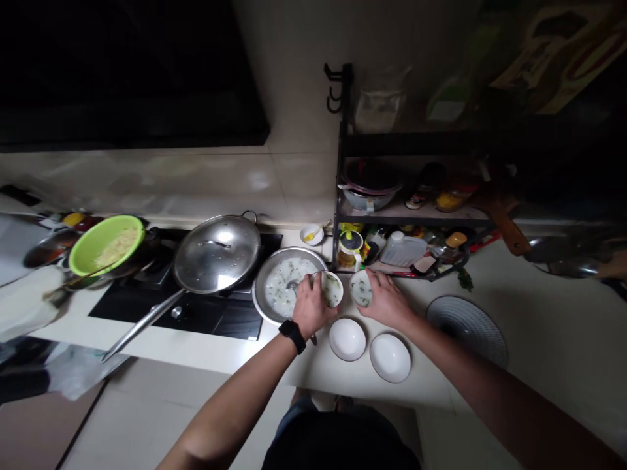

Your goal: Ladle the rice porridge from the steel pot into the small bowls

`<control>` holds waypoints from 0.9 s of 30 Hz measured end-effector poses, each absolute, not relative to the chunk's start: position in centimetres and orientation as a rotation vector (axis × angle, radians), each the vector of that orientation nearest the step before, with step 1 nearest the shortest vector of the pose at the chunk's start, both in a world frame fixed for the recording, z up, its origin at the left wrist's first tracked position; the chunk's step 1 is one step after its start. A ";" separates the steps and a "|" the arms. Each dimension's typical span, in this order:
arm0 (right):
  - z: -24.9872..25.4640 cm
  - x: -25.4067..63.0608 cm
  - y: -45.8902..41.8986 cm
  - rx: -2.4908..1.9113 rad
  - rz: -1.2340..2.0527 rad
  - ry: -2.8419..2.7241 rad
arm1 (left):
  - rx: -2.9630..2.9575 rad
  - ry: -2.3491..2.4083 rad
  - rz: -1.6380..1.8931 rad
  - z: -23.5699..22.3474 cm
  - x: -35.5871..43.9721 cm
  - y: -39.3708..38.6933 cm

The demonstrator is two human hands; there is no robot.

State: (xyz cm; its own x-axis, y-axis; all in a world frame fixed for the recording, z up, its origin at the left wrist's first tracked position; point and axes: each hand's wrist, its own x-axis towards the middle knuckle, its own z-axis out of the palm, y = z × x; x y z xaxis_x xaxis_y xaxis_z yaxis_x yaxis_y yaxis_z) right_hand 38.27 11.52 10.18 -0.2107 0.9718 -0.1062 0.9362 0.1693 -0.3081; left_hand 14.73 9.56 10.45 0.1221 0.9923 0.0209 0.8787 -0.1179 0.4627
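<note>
My left hand (314, 305) is closed on the rim of a small bowl of soup (332, 290) with green bits in it, just right of a large metal basin (259, 297). White soup with greens fills the basin, and a ladle (292, 285) rests in it, partly hidden by that hand. My right hand (386, 300) grips a second bowl of soup (361, 289) at its right side. The two bowls are close together. Two white bowls (347, 339) with nothing in them stand nearer the counter's front edge.
A lidded pan (218, 254) sits on the black stove (210, 320), its long handle jutting past the front edge. Further left stands a green colander (81, 254) of pale shreds. Behind my hands is a rack (343, 215) with jars and bottles; a ribbed grey plate (482, 326) lies right.
</note>
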 end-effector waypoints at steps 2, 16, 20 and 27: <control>10.8 35.9 12.0 -1.855 0.475 -2.338 | 2.066 1.866 0.449 11.2 12.4 9.4; 11.0 23.5 15.1 -1.762 0.509 -2.774 | 2.117 1.943 0.012 10.3 0.0 9.6; 11.1 21.8 16.0 -1.743 0.419 -2.944 | 2.137 1.888 -0.067 9.8 -0.8 10.3; 10.5 20.2 16.8 -1.695 0.243 -3.128 | 2.125 1.832 -0.162 7.9 -1.2 11.0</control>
